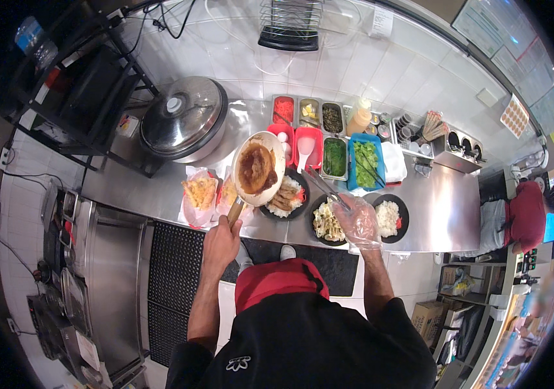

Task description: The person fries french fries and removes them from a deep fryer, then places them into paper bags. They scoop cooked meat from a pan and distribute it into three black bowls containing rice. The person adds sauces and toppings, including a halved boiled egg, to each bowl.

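My left hand (pixel 222 241) grips the wooden handle of a pale frying pan (pixel 276 148), with brown sauce (pixel 255 170) coating its inside. The pan is tilted beside and partly over a black bowl (pixel 305 203) of rice topped with sliced browned meat (pixel 286 194). My right hand (pixel 358 223), in a clear plastic glove, holds metal tongs (pixel 321 185) whose tips point toward that bowl. Beneath and beside this hand are a black bowl (pixel 330 243) of pale shredded food and another black bowl (pixel 406 220) with white rice and a red garnish.
Red baskets of fried food (pixel 199 193) sit left of the pan. Behind stand a large lidded cooker (pixel 183 117), several topping containers, a blue tub (pixel 380 150) of lettuce and a squeeze bottle (pixel 358 120). Another person (pixel 524 217) is at far right. A black rack (pixel 82 97) rises at left.
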Motion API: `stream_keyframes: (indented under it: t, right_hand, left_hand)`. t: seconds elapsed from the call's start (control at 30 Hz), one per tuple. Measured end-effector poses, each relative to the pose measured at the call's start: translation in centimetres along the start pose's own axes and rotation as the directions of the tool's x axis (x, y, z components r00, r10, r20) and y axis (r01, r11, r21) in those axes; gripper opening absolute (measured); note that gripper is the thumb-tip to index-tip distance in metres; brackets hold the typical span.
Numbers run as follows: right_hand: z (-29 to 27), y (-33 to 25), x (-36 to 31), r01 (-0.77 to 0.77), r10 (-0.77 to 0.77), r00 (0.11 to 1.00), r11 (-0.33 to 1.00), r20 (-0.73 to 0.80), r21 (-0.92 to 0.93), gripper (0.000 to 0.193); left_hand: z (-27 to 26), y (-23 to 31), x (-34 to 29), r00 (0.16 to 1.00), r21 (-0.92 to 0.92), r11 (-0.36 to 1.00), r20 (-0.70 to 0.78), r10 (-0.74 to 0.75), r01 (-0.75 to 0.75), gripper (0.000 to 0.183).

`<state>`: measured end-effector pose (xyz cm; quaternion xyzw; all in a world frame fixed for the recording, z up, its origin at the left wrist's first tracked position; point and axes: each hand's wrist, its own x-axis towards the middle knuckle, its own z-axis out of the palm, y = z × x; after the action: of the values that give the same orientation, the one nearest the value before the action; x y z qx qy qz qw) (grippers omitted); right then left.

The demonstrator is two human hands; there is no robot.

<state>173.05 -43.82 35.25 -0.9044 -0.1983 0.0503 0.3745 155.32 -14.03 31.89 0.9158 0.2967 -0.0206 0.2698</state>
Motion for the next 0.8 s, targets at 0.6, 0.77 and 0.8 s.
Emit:
stream_keyframes:
  t: [0.6, 0.77, 0.8]
  right_hand:
    - [0.6, 0.9, -2.8, -0.114, 0.123, 0.99, 0.986, -0.072, 0.124, 0.043]
    - [1.1, 1.6, -3.0, -0.14, 0.16, 0.983, 0.97, -0.087, 0.201, 0.042]
    - [1.1, 1.8, -3.1, -0.122, 0.142, 0.984, 0.977, -0.104, 0.176, 0.042]
  left_hand:
    - [0.8, -0.1, -4.9, 0.995, 0.328, 0.942, -0.05, 0.091, -0.07, 0.031]
    - [1.5, -0.2, -3.8, 0.981, 0.32, 0.939, -0.102, 0.167, -0.127, 0.03]
    - [1.8, 0.1, -3.2, 0.976, 0.312, 0.939, -0.114, 0.186, -0.142, 0.03]
